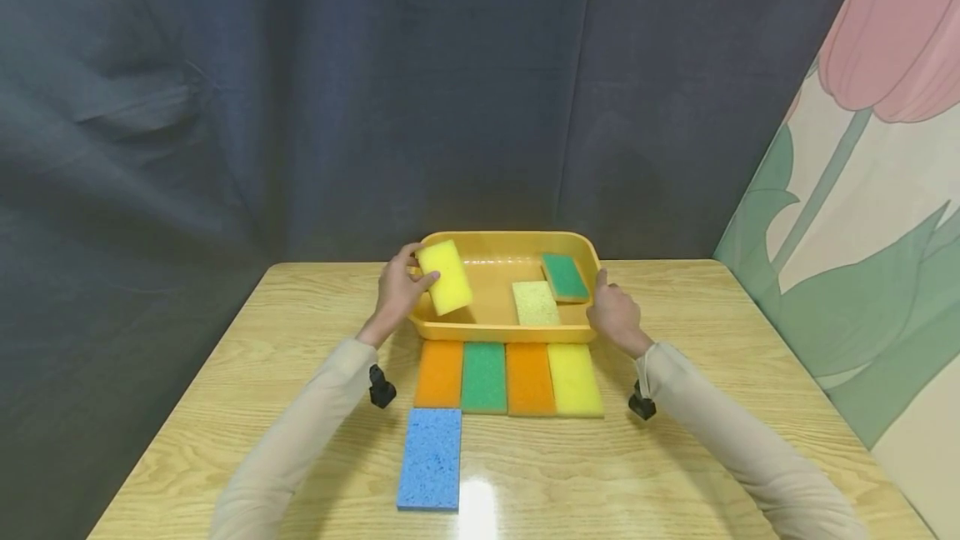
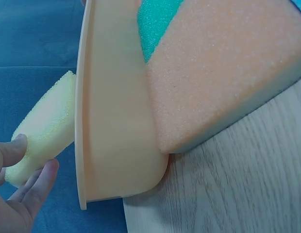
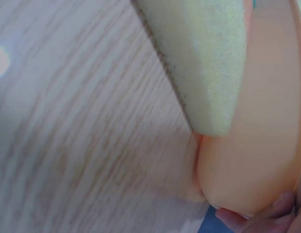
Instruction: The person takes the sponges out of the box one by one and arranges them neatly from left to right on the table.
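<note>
My left hand [image 1: 400, 288] pinches a bright yellow sponge [image 1: 447, 277] between thumb and fingers, tilted over the left end of a yellow plastic tray [image 1: 491, 332]. That sponge [image 2: 43, 124] also shows beyond the tray wall in the left wrist view. At the tray's right end, my right hand [image 1: 617, 315] grips the rim, with fingers [image 3: 276, 208] curled against the outer wall. Inside the tray, a pale yellow sponge [image 1: 536, 303] lies beside a green-topped sponge [image 1: 567, 277] that leans toward the right wall.
Along the tray's front lie an orange sponge [image 1: 438, 375], a green sponge [image 1: 484, 377], a second orange sponge [image 1: 530, 379] and a yellow sponge [image 1: 575, 380]. Nearer sits a blue sponge [image 1: 430, 459] on the wooden table [image 1: 315, 307]. A dark curtain [image 1: 420, 90] hangs behind.
</note>
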Demonstrator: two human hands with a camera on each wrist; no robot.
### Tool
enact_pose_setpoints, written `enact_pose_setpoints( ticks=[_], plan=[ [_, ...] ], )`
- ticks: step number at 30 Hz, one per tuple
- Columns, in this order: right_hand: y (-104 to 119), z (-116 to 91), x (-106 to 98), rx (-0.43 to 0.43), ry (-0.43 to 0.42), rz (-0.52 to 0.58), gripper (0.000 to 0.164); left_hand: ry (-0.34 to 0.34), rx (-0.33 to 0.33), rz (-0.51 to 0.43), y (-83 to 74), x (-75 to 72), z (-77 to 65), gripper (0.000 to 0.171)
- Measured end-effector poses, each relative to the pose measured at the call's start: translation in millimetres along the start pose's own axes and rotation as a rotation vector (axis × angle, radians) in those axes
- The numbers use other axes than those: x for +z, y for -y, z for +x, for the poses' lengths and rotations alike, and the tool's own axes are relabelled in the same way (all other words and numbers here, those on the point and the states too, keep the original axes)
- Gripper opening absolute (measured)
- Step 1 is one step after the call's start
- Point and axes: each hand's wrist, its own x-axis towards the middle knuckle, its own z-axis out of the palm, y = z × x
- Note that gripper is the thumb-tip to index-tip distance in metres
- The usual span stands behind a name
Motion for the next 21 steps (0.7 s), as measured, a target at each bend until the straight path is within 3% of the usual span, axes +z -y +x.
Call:
enact_pose_setpoints(
  ticks=[17, 21],
  plan=[
    [-1.6, 1.8, 1.6, 0.014, 0.015, -0.001, 0.070, -0.010, 0.032, 0.004, -0.5, -2.6, -4.4, 0.054],
    [-0.6, 1.1, 0.8, 0.014, 0.014, -0.009, 0.070, -0.001, 0.028, -0.033, -2.4, -2.9, -5.5, 0.054]
  ],
)
